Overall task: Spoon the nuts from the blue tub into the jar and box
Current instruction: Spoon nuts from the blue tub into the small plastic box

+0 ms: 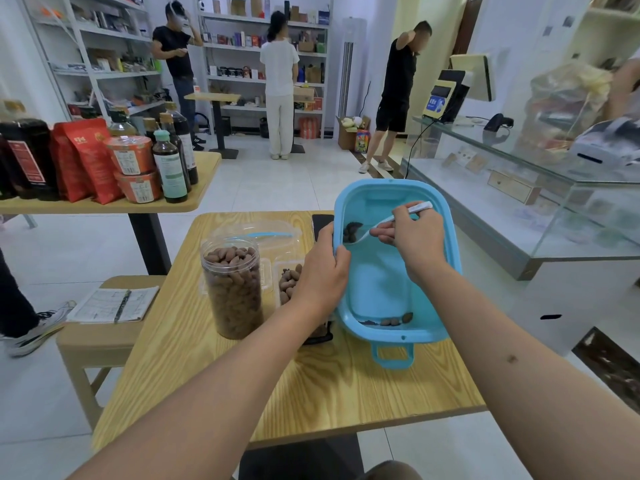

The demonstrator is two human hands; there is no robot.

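The blue tub [394, 282] is tilted up on the wooden table [311, 393], its far end raised. My left hand [323, 271] grips its left rim. My right hand [412, 237] pinches a white spoon [388, 220] inside the tub, its bowl against a small dark heap of nuts [352, 231] near the left wall. A few more nuts [394, 320] lie at the tub's low near end. The clear jar [233, 292], nearly full of nuts, stands left of the tub. The clear box [289, 280] with some nuts sits between jar and tub, partly hidden by my left hand.
A clear lid with a blue strip [263, 235] lies behind the jar. A dark phone [322, 225] lies at the table's far edge. A stool with a notebook [114, 304] stands left. Bottles and red packets [104, 161] fill a side table. A glass counter [540, 202] runs along the right.
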